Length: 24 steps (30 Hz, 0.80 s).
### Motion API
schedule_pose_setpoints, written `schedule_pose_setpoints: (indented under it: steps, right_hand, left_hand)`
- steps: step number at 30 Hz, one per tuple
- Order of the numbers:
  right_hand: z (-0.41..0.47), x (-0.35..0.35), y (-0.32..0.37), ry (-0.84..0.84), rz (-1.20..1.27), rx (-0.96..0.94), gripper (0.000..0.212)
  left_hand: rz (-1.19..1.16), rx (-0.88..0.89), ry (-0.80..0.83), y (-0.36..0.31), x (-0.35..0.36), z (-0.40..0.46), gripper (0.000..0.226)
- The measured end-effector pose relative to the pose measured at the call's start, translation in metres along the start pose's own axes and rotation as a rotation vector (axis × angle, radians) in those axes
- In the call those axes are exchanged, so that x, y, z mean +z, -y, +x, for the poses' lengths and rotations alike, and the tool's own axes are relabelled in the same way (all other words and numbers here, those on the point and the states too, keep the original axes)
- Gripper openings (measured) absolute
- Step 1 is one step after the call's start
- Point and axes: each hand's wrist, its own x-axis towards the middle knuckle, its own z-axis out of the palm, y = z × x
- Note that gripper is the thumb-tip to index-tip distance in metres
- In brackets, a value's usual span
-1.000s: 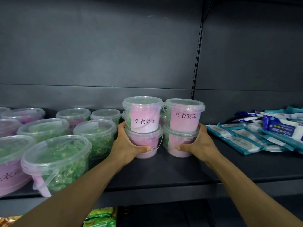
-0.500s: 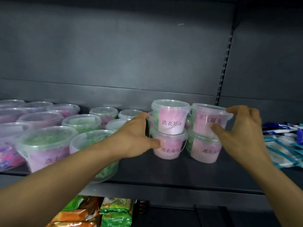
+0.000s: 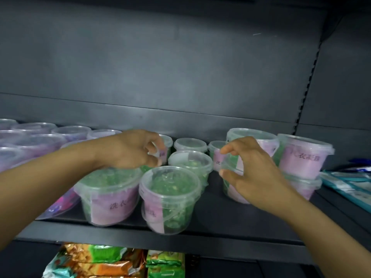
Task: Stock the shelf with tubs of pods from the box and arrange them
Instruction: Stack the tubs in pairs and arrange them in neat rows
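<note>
Hovered half-curled, holding nothing: left hand [image 3: 128, 150] over green tubs [image 3: 169, 197], right hand [image 3: 251, 173] beside stacked pink tubs [image 3: 299, 159], probably to straighten rows.

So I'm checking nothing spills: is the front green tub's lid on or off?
On. The front green tub stands upright at the shelf edge, its clear lid seated all round the rim.

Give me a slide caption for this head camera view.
Both hands, left and right, reach among clear tubs of pods on a dark shelf.
</note>
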Motion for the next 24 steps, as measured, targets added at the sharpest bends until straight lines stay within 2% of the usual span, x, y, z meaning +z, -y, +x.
schedule_pose_setpoints:
  steps: [3,6,9,11,13,15,19,21,24]
  right_hand:
    - [0.0,0.013,0.007,0.044,0.027,0.082,0.027]
    - [-0.002,0.024,0.015,0.109,0.171,0.19,0.024]
    - [-0.004,0.033,0.026,0.295,0.408,0.31,0.043]
    - [-0.007,0.038,0.034,0.386,0.48,0.329,0.055]
    - [-0.012,0.044,0.039,0.419,0.471,0.343,0.061]
    - [-0.015,0.048,0.042,0.381,0.438,0.347,0.064]
    - [-0.018,0.038,0.038,0.399,0.499,0.341,0.057]
    - [-0.02,0.023,0.031,0.4,0.496,0.37,0.052]
    - [-0.024,0.001,0.028,0.424,0.391,0.395,0.052]
  left_hand:
    - [0.009,0.063,0.107,0.015,0.001,0.007,0.026]
    - [0.02,0.125,0.174,0.02,0.002,0.018,0.03]
    - [0.055,0.163,0.228,0.023,0.005,0.033,0.032]
    - [0.054,0.179,0.281,0.025,0.009,0.041,0.028]
    - [0.053,0.208,0.321,0.028,0.013,0.047,0.018]
    - [0.066,0.243,0.325,0.03,0.017,0.052,0.009]
    - [0.038,0.267,0.285,0.031,0.015,0.054,0.01]
    - [0.033,0.279,0.299,0.03,0.013,0.05,0.001]
    - [0.025,0.306,0.369,0.025,0.016,0.044,0.017]
